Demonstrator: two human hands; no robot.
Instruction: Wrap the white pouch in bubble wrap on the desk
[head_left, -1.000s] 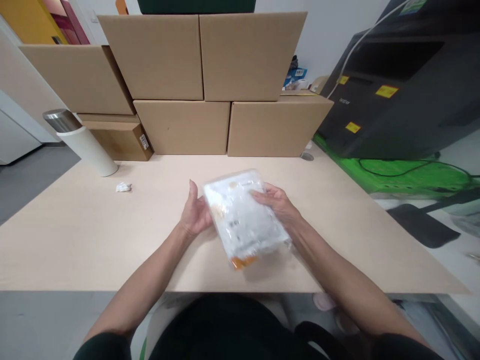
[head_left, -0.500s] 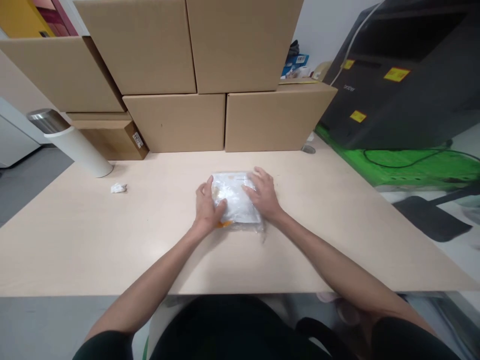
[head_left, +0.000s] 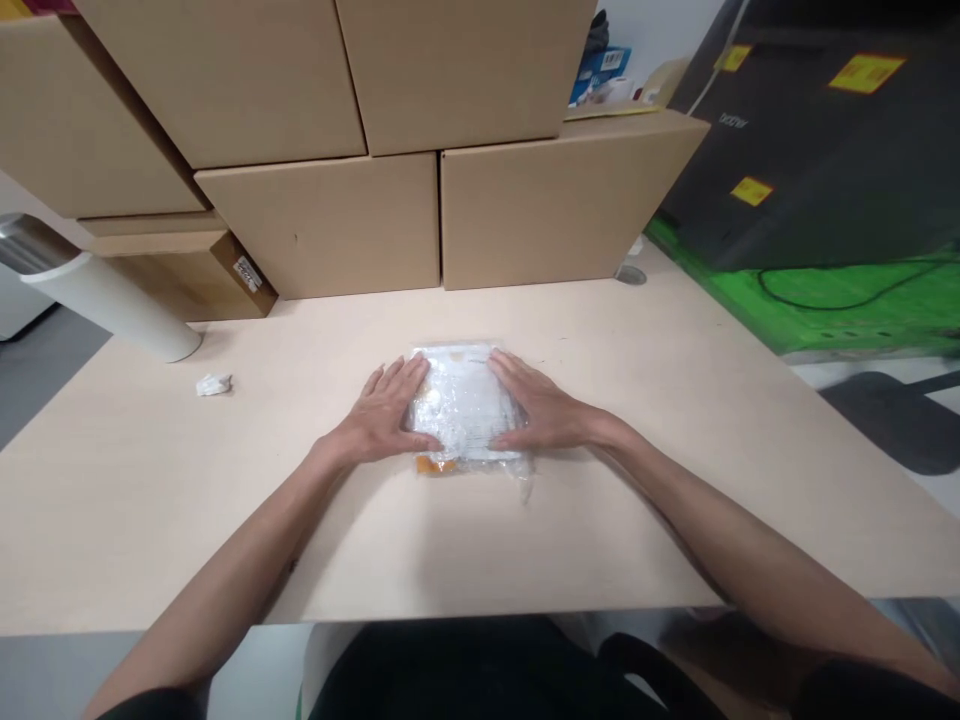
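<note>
A flat white package in clear, shiny plastic wrap [head_left: 466,405] lies on the pale wooden table [head_left: 480,540], with an orange patch at its lower left corner. My left hand [head_left: 386,415] rests on the package's left edge, fingers spread and thumb along the lower side. Over the right edge lies my right hand [head_left: 544,405], its fingers stretched out and its thumb apart, pointing left. Both hands touch the plastic from the sides without wrapping round it. Loose plastic sticks out at the lower right corner.
Stacked cardboard boxes [head_left: 322,225] line the table's back edge. At the left stand a white bottle [head_left: 120,305] with a steel cap and a crumpled white scrap [head_left: 214,385]. A dark machine [head_left: 810,150] sits on a green base [head_left: 847,305] at the right.
My hands have flattened and spread out along the package's two sides, with both thumbs now lower. The camera view has shifted a little, so the boxes and bottle appear further left.
</note>
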